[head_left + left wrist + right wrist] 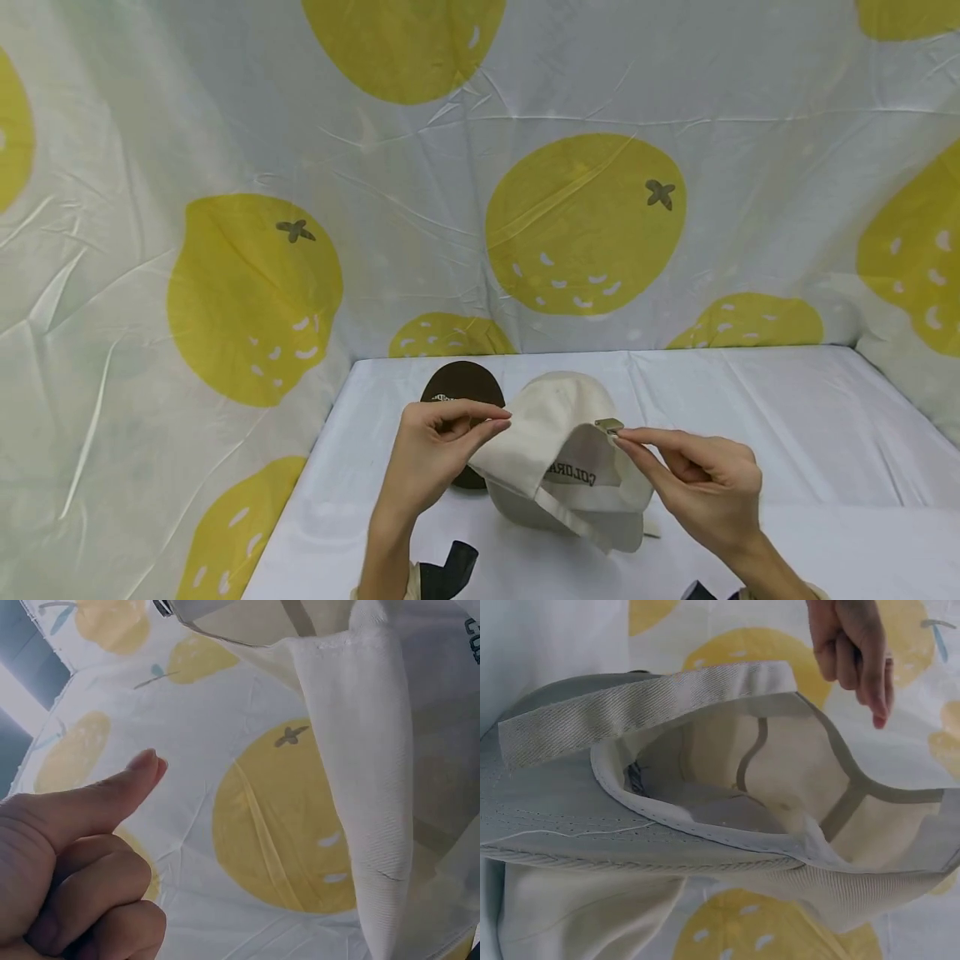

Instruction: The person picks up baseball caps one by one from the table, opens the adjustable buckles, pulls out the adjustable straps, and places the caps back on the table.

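A cream baseball cap [558, 400] is held up over the table with its back opening facing me. My right hand [701, 479] pinches the small metal buckle [608, 426] at the edge of that opening between thumb and index finger. The cap's fabric strap [652, 705] sticks out loose from the other side. My left hand [442, 446] has thumb and index fingertips together and the other fingers curled. Nothing shows between those fingertips [146, 761], and the left wrist view shows them apart from the cap. My right hand is outside the right wrist view.
A dark brown cap [462, 382] lies behind the cream one on the white-covered table [787, 433]. A small pale piece [651, 528] shows beside the cream cap's brim. A lemon-printed cloth [420, 225] hangs behind the table.
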The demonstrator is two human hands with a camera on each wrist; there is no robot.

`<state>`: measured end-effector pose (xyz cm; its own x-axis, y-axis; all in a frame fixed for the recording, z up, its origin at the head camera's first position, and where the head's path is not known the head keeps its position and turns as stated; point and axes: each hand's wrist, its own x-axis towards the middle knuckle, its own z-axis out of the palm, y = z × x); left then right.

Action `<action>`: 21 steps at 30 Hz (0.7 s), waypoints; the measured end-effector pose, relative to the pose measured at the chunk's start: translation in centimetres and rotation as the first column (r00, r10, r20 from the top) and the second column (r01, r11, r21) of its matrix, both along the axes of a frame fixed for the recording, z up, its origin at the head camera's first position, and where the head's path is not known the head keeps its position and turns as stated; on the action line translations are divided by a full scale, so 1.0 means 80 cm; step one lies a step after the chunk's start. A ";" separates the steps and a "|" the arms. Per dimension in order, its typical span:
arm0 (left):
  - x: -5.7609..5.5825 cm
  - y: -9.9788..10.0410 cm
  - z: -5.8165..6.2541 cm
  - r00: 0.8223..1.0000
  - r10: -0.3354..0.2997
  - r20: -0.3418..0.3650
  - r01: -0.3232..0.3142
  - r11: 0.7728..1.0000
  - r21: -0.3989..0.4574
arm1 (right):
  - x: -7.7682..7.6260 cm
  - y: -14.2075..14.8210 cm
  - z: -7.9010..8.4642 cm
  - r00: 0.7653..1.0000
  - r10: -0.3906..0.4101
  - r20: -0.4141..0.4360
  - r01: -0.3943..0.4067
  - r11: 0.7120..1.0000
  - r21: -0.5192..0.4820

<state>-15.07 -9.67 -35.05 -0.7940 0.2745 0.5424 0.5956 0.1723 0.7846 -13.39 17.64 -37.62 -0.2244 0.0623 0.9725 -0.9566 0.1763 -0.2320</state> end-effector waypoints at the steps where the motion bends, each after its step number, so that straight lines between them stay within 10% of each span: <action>1: -0.002 0.000 -0.001 0.999 0.027 0.027 -0.027 1.000 -0.001 | 0.000 0.001 0.000 1.000 0.006 0.000 -0.006 1.000 0.008; 9: -0.011 -0.002 -0.005 0.973 0.153 0.170 -0.154 0.988 -0.010 | 0.001 0.009 0.001 0.995 0.096 0.022 -0.098 0.991 0.087; 21: -0.020 0.004 -0.011 0.963 0.149 0.225 -0.161 0.986 0.037 | 0.002 0.007 0.006 0.966 0.260 -0.016 -0.254 0.955 0.153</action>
